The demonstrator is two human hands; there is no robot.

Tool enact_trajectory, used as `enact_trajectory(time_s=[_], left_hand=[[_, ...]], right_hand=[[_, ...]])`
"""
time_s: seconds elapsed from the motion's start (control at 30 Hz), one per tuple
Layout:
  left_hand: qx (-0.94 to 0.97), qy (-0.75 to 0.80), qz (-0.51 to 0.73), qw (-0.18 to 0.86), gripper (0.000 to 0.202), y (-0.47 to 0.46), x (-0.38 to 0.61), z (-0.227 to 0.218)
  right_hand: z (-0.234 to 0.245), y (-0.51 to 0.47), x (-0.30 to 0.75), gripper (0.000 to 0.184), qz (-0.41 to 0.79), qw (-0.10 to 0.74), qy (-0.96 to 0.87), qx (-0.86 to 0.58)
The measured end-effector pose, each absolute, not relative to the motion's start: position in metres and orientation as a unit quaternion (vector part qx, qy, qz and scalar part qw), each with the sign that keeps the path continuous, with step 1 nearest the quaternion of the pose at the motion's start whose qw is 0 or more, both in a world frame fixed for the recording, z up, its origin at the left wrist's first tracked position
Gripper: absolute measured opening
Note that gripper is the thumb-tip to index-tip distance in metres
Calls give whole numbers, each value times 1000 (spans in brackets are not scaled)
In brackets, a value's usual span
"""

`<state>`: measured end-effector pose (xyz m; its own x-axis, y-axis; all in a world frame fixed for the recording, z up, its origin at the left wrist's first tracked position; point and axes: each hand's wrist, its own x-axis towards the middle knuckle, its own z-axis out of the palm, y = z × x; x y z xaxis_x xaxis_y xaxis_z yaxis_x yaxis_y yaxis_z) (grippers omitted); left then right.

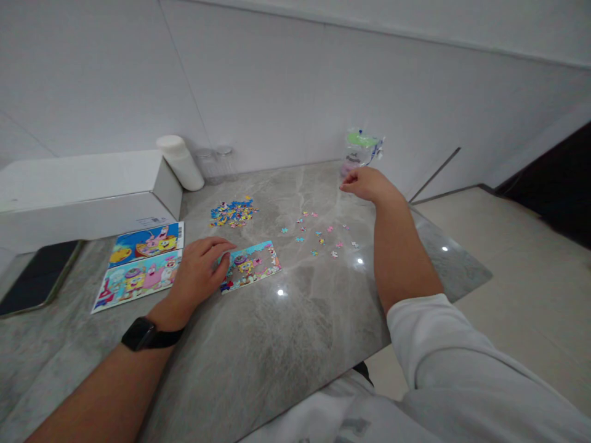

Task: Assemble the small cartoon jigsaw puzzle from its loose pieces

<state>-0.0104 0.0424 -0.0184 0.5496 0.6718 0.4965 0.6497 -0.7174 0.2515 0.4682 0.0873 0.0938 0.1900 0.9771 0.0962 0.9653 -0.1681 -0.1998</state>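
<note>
A partly assembled jigsaw puzzle lies on the grey table, with cartoon figures, a filled border and bare gaps inside. My left hand rests at its left end, thumb and fingers apart, covering that edge. Over the far right of the table, my right hand has its fingertips pinched together; whatever may be between them is too small to make out. Just behind it stands a clear plastic bag with a green label. Several loose puzzle pieces are scattered between the puzzle and my right forearm.
A pile of mostly blue and yellow pieces lies farther back. Left are a picture sheet, a phone and a white box. A white bottle and two clear glasses stand by the wall. The table edge ends at right.
</note>
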Motion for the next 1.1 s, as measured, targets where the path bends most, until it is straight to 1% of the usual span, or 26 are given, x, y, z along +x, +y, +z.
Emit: enact_trajectory(time_s=[0.1,0.27,0.43,0.63,0.8,0.87,0.93,1.1], left_hand=[[883,367,292,17,25,43,-11,-20],[880,364,304,9,25,44,-11,-21],[876,369,310,3,26,43,-11,-21],[872,374,317,4,26,42,-13,-21],[875,364,320,-1,27,44,-14,-24],[881,350,317,0,27,44,-14,-25],[884,342,317,2,27,43,-13,-24],[886,341,314,8,26,40,-12,-22]], right_hand=[[88,82,476,16,38,60,-638,-767],[57,67,475,17,61,-68,-631,-771],[27,51,470,14,94,-97,-643,-754],[18,49,470,21,125,-90,-662,-733],[16,53,474,10,193,-63,-677,-707],[16,55,476,8,218,-39,-685,-694],[19,57,475,10,238,-9,-697,-677],[44,72,439,23,243,117,-746,-609]])
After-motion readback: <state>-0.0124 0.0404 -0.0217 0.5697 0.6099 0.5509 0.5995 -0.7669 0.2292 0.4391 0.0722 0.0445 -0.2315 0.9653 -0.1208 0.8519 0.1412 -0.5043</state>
